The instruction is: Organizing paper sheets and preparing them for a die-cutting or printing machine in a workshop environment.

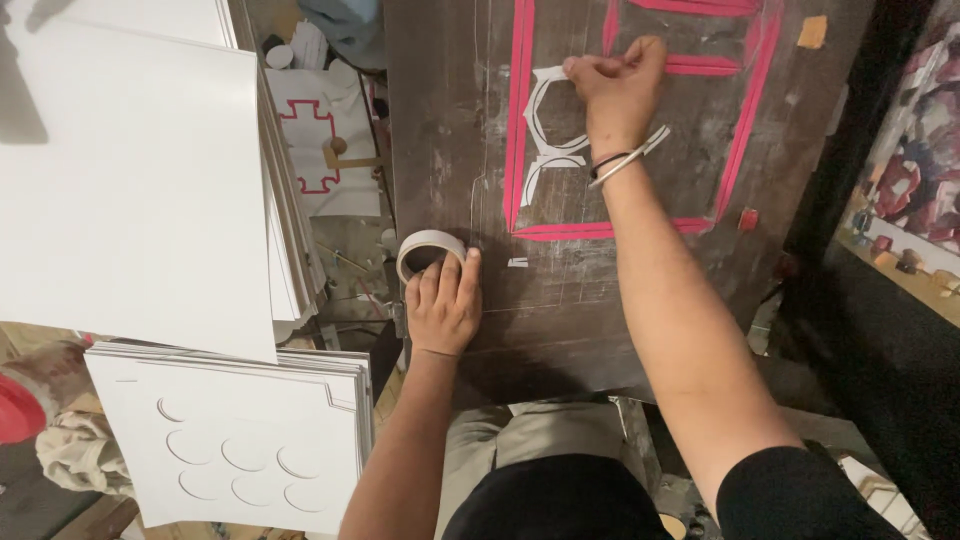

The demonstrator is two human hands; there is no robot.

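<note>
At the far left a stack of large white sheets (130,180) leans over the floor; below it lies a second stack of white panels (240,440) whose top sheet carries cut circles and part-circles; beside that, at the picture's edge, sit a red object (15,410) and a crumpled cloth (75,450). Behind the stacks a white board (320,150) shows a stepped cross outlined in pink.

The dark brown work board (560,300) fills the middle; a roll of pale tape (428,250) rests at its left edge, and the left hand (443,305) lies on the board with fingers curled close together, the fingertips touching the roll's lower rim and the thumb pointing up just beside it; whether the roll is truly gripped cannot be told. A small white scrap (517,263) lies just right of that thumb.

Further right, pink tape strips (520,120) frame a rectangle on the board; inside it white cut-out pieces (545,130) form a curved, open outline. The right hand (615,90) reaches over the frame, knuckles up, fingers pressed together and pinching the top corner of the white cut-out against the board; bands (620,165) circle its wrist.

At the right a small orange patch (812,32) sits on the board's upper corner; a red block (748,219) rests near the frame's lower right corner.
</note>
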